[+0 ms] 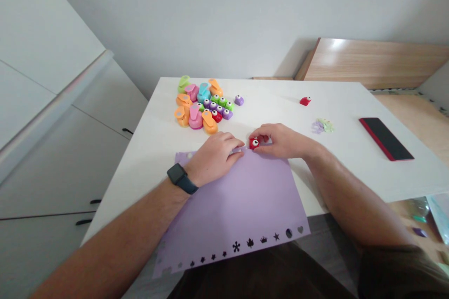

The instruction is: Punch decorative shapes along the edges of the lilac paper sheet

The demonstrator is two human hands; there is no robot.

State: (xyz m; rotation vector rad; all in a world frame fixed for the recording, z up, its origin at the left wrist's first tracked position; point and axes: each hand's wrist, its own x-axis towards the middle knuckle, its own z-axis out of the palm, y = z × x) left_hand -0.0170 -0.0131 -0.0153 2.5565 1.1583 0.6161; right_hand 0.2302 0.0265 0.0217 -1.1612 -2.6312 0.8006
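Observation:
A sheet of purple paper [242,196] lies over the table's front edge, with cut-out shapes such as a star, a crown and a heart along its near edge. My right hand [277,140] grips a small red craft punch [254,143] with a white button at the paper's far edge. Just left of the punch, my left hand [219,156] pinches that same far edge between thumb and fingers. A dark watch is on my left wrist.
Several colourful craft punches [195,117] stand grouped at the back left of the white table [270,107]. A purple punch [239,100] and another red punch [305,101] sit apart. Paper bits [323,125] and a black-and-red flat object [386,138] lie to the right.

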